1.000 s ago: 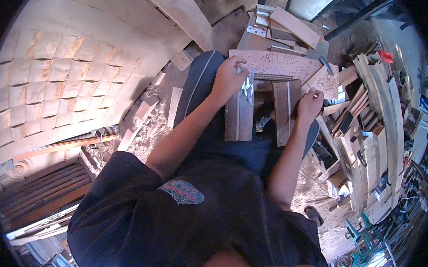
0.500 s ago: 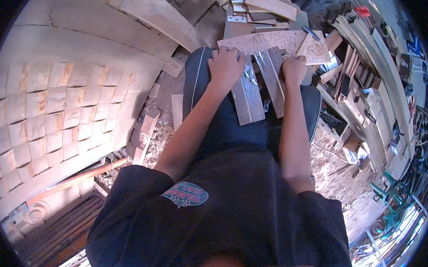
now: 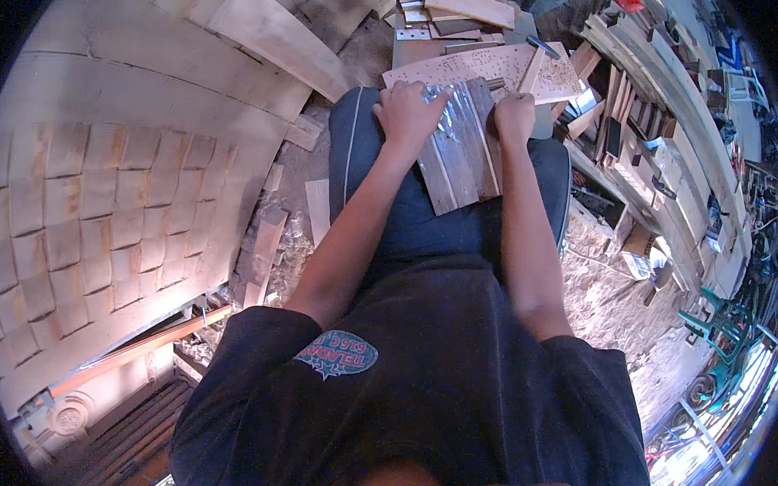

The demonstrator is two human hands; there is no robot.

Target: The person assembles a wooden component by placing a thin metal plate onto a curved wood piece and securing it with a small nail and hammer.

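Note:
Two grey-brown wooden planks, the left plank (image 3: pixel 447 169) and the right plank (image 3: pixel 481 154), lie side by side across my lap, nearly touching. Shiny spots show near their far ends. My left hand (image 3: pixel 407 114) rests spread on the left plank's far left edge, fingers apart, thumb reaching over the wood. My right hand (image 3: pixel 514 118) is closed in a fist around the wooden handle of a hammer (image 3: pixel 531 73), and lies beside the right plank's edge. The hammer's dark head points away, above a pale board (image 3: pixel 485 62) covered in small dots.
Wood offcuts (image 3: pixel 469 6) lie stacked beyond the pale board. A woven panel (image 3: pixel 89 223) stands on the left, near a long loose plank (image 3: pixel 277 42). Heaped timber (image 3: pixel 656 141) and a green metal frame (image 3: pixel 719 322) are at right. A person's dark clothing shows at the far edge.
The left plank has moved right with my left hand, closing the wide gap between the planks. My right hand keeps its grip on the hammer. The whole view has shifted slightly.

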